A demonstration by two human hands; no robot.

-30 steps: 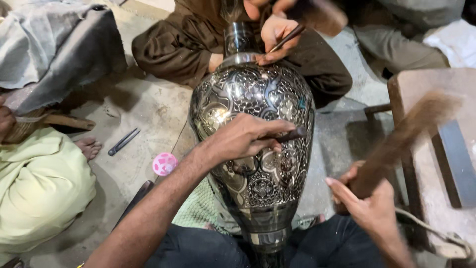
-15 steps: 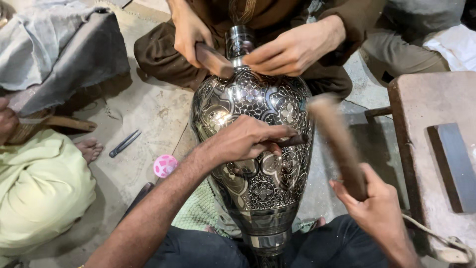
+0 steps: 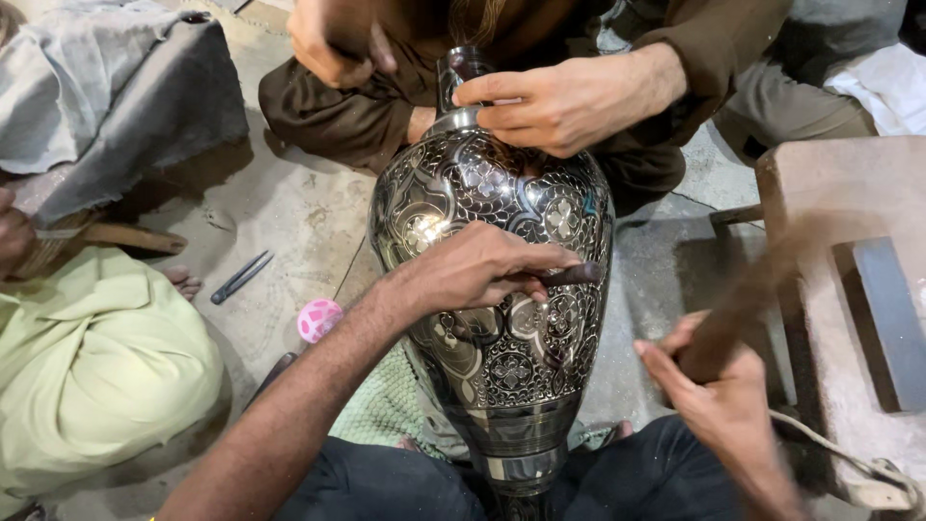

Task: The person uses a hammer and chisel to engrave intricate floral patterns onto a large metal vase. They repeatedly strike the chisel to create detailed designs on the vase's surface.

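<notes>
The engraved metal vase (image 3: 492, 289) lies tilted across the person's lap, base toward the camera and neck toward the co-worker seated opposite. The left hand (image 3: 473, 270) is closed around a small chisel (image 3: 569, 275), whose tip rests against the patterned belly of the vase. The right hand (image 3: 719, 405) is clamped on a wooden mallet (image 3: 762, 289), which shows as a motion blur. Compared with half a second ago, the mallet sits further to the right and is raised away from the chisel, while the chisel hand holds the same spot on the vase. This indicates a repeating strike cycle, now at the drawn-back phase. The co-worker's hand (image 3: 569, 96) has moved onto the shoulder near the neck, steadying the vase. A pink round object (image 3: 319, 319) lies on the concrete floor (image 3: 289, 212).
</notes>
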